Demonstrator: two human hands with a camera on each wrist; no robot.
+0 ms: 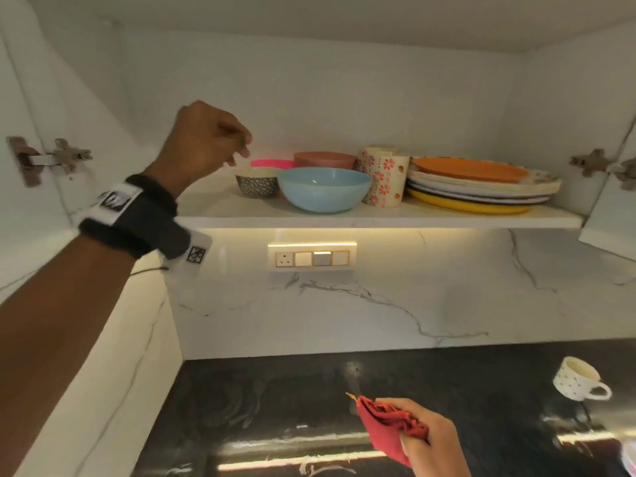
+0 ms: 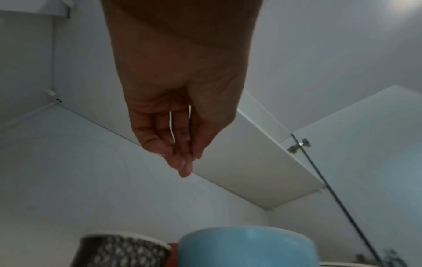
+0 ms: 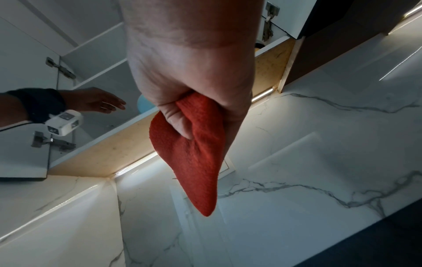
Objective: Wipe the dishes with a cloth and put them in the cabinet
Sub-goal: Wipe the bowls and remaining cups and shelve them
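Observation:
My left hand [image 1: 237, 153] hovers empty inside the open cabinet, just above and left of a small black-patterned bowl [image 1: 257, 182] on the shelf [image 1: 213, 208]; its fingers [image 2: 180, 159] hang relaxed and hold nothing. Beside that bowl stand a blue bowl [image 1: 323, 189], a pink bowl [image 1: 325, 159], a floral mug [image 1: 383, 177] and a stack of plates [image 1: 481, 187]. Low over the dark counter, my right hand [image 1: 418, 432] grips a folded red cloth [image 1: 383, 430], which hangs from the fist [image 3: 196, 153]. A white dotted cup [image 1: 578, 378] lies tilted on the counter at the right.
Both cabinet doors stand open, with hinges at the left [image 1: 51, 158] and right [image 1: 599, 165]. A switch panel [image 1: 312, 258] sits on the marble backsplash under the lit shelf. The black counter [image 1: 275, 407] stretches below.

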